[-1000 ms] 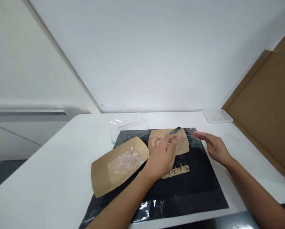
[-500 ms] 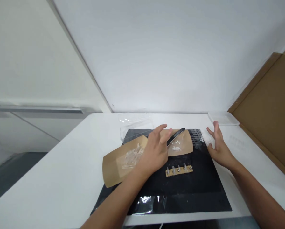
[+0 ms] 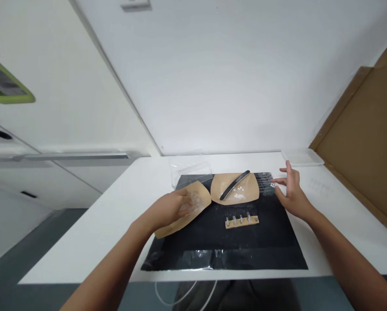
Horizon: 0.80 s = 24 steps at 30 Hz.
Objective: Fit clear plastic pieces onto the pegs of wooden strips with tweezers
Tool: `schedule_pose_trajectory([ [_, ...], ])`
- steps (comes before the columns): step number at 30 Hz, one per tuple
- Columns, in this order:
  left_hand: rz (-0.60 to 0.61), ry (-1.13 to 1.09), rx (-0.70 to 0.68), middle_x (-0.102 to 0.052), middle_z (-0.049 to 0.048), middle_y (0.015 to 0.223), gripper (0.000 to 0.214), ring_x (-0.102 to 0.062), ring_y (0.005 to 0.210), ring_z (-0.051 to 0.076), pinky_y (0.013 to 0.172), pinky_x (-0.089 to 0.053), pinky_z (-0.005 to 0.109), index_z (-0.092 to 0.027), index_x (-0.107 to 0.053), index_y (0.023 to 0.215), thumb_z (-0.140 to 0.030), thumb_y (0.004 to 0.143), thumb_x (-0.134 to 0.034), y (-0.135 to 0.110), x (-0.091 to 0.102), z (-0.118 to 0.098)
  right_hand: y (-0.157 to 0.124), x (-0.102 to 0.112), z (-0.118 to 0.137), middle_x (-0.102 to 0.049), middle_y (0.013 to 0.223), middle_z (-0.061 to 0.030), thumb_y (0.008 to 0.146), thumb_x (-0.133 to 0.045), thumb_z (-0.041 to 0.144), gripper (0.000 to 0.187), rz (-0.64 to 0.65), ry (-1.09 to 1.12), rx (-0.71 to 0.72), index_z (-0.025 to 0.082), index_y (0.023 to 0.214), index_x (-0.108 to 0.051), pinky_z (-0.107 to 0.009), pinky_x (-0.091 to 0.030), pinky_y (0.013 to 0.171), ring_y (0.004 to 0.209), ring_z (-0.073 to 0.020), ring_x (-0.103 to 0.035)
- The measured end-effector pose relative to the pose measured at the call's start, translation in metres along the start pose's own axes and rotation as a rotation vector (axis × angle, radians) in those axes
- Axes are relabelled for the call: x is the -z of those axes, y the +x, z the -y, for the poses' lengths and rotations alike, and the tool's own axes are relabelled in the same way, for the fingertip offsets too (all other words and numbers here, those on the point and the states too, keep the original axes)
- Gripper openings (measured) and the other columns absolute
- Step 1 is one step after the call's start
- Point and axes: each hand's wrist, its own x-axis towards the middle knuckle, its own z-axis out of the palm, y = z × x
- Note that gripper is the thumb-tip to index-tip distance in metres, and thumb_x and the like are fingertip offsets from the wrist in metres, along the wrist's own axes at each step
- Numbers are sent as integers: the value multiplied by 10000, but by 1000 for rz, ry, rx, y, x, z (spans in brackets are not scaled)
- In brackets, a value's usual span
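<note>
Left hand [image 3: 170,208], fingers loosely parted, dips into a curved tan paper tray [image 3: 205,198]; right hand [image 3: 289,186] spreads fingers beside round white dots [image 3: 273,185].

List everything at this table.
table: 1, white, centre
mat: 1, black, table
left tray: 1, brown, mat's left
slivers: many, clear, left tray
right tray: 1, brown, mat
bits: several, white, right tray
curved bar: 1, black, right tray
strip: 1, tan, mat
pegs: several, clear, strip
sticks: several, grey, beside right tray
dots: several, white, beside sticks
case: 1, clear, behind left tray
container: 1, translucent, back right
cardboard: 1, brown, right
left hand: 1, over left tray
right hand: 1, beside dots
</note>
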Motion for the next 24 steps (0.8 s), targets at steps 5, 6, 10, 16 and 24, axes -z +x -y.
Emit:
schedule_pose_trajectory([
  [5, 34, 3, -13, -815, 71, 974, 267, -736, 859, 263, 754, -496, 340, -250, -809, 913, -409, 943, -596, -6, 6, -2, 0, -3, -6, -359, 1422, -183, 1019, -536, 313, 894, -15, 84, -39, 305, 1698, 45, -562, -574, 1071, 1063, -253, -738],
  [6, 20, 3, -1, -817, 72, 975, 266, -737, 862, 262, 751, -493, 337, -251, -810, 919, -410, 939, -597, -8, 8, -2, 0, -4, -8, -366, 1417, -178, 1015, -547, 314, 892, -15, 95, -50, 310, 1697, 28, -559, -583, 1056, 1053, -252, -740],
  [10, -56, 16, 68, -821, 65, 977, 275, -733, 865, 269, 712, -474, 322, -264, -811, 931, -448, 921, -607, -16, 15, -5, -1, -7, -17, -369, 1416, -173, 1004, -579, 338, 887, -20, 117, -55, 321, 1690, -16, -551, -607, 1013, 1031, -254, -745],
  [16, -128, 53, 147, -829, 63, 980, 335, -726, 853, 288, 673, -430, 327, -284, -825, 975, -534, 934, -606, -23, 25, -9, -1, -9, -18, -363, 1407, -168, 986, -589, 333, 873, -32, 150, -57, 311, 1675, -54, -529, -617, 980, 1009, -246, -745],
  [24, -155, 40, 146, -800, 41, 1059, 272, -700, 860, 242, 681, -439, 302, -282, -800, 941, -426, 920, -570, -26, 25, -12, -2, -11, -15, -427, 1345, -138, 981, -625, 396, 884, -41, 214, -82, 299, 1639, -42, -490, -640, 896, 913, -209, -744],
])
